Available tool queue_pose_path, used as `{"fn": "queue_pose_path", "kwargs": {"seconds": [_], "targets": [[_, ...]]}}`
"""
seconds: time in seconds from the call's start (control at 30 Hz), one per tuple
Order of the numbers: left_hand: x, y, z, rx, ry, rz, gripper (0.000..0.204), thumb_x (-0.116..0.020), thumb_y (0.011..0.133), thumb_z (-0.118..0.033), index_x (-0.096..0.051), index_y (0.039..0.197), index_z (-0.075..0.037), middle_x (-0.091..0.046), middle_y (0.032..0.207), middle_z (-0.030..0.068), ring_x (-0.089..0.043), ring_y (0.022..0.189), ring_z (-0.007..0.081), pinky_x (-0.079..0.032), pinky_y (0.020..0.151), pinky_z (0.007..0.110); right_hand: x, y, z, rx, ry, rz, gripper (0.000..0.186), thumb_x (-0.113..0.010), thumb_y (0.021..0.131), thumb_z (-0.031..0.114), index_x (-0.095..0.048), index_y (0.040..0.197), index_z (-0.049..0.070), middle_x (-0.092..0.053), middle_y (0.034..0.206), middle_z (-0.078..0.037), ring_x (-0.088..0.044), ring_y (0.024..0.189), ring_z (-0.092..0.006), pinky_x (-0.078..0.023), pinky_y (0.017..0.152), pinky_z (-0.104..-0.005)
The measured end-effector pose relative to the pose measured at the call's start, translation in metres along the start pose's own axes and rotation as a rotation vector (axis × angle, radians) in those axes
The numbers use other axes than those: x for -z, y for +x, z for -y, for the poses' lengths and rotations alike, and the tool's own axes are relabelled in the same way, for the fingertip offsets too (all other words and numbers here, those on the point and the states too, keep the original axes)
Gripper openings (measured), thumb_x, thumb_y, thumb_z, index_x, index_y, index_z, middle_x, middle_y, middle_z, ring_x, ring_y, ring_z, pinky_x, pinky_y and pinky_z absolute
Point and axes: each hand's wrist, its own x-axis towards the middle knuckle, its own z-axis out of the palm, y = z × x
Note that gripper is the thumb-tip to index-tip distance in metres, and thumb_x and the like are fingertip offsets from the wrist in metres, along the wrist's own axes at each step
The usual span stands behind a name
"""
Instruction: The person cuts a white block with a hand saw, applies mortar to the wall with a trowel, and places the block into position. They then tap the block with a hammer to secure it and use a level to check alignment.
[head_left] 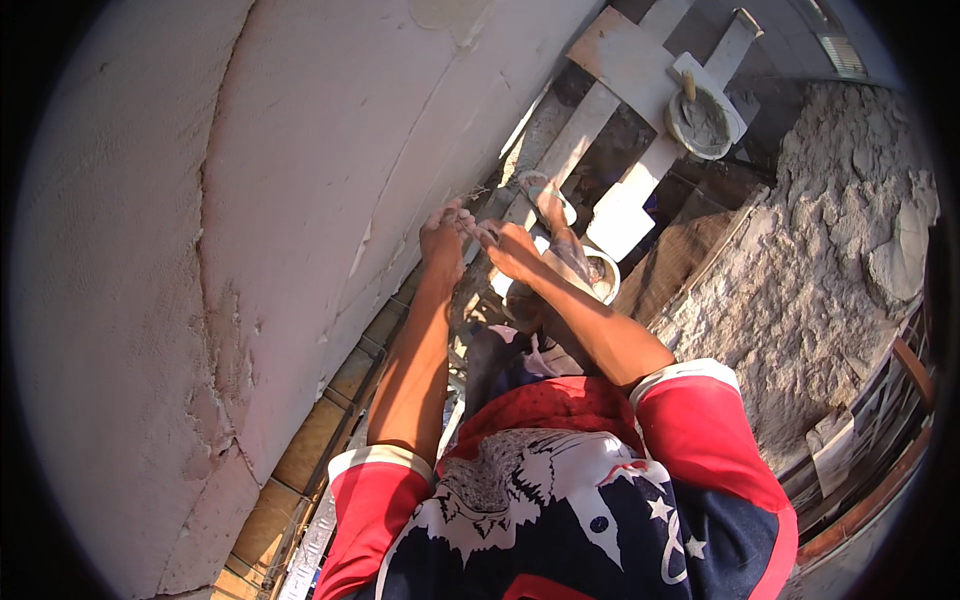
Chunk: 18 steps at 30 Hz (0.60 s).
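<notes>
Your left hand (pixel 440 238) and right hand (pixel 510 250) nearly meet with fingers curled — I cannot tell whether either grip closes on anything, though thin strands (pixel 480 192) show just beyond. Left of the grip, the pale wall (pixel 300 150) limits your side room, its lower edge running close by. To the right sit a bucket (pixel 615 272) near your forearm and — farther off — a bowl (pixel 712 152).
</notes>
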Motion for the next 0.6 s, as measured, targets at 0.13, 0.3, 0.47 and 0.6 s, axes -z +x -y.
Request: {"fn": "queue_pose_path", "kwargs": {"seconds": [0.13,0.3,0.47,0.6], "targets": [[0.004,-0.010,-0.013,-0.098,-0.153,-0.015,0.025,-0.055,0.109,-0.017,-0.063,0.127,0.000,-0.062,0.090,0.0019,-0.062,0.084,0.0137,-0.056,0.084,0.031,0.016,0.008,0.022,0.147,0.025,-0.068,0.028,-0.061,0.101,0.027,-0.065,0.108,0.001,-0.068,0.098,-0.028,-0.065,0.096,-0.0471,-0.052,0.082,-0.0515],[-0.012,-0.045,-0.039,-0.251,-0.097,0.039,0.027,-0.054,0.110,-0.016,-0.062,0.128,0.001,-0.062,0.091,0.0019,-0.063,0.088,0.0131,-0.054,0.092,0.031,0.013,0.018,0.026,0.243,0.014,-0.173,0.022,-0.064,0.097,0.019,-0.069,0.110,0.002,-0.070,0.103,-0.021,-0.067,0.097,-0.0453,-0.054,0.086,-0.0504],[-0.020,-0.061,-0.041,-0.378,0.015,0.023,0.027,-0.052,0.110,-0.015,-0.062,0.129,0.002,-0.065,0.096,0.0040,-0.064,0.096,0.0130,-0.052,0.099,0.031,0.034,0.014,0.048,0.354,0.020,-0.270,0.023,-0.063,0.098,0.015,-0.068,0.116,0.001,-0.071,0.109,-0.022,-0.067,0.104,-0.0442,-0.055,0.089,-0.0498],[-0.011,-0.061,-0.027,-0.415,0.150,-0.081,0.028,-0.053,0.108,-0.013,-0.063,0.130,0.002,-0.069,0.112,0.0092,-0.064,0.109,0.0180,-0.049,0.103,0.033,0.065,-0.005,0.051,0.263,-0.064,-0.246,0.032,-0.061,0.101,0.019,-0.065,0.127,0.001,-0.068,0.124,-0.023,-0.065,0.116,-0.0423,-0.053,0.098,-0.0469]]}}
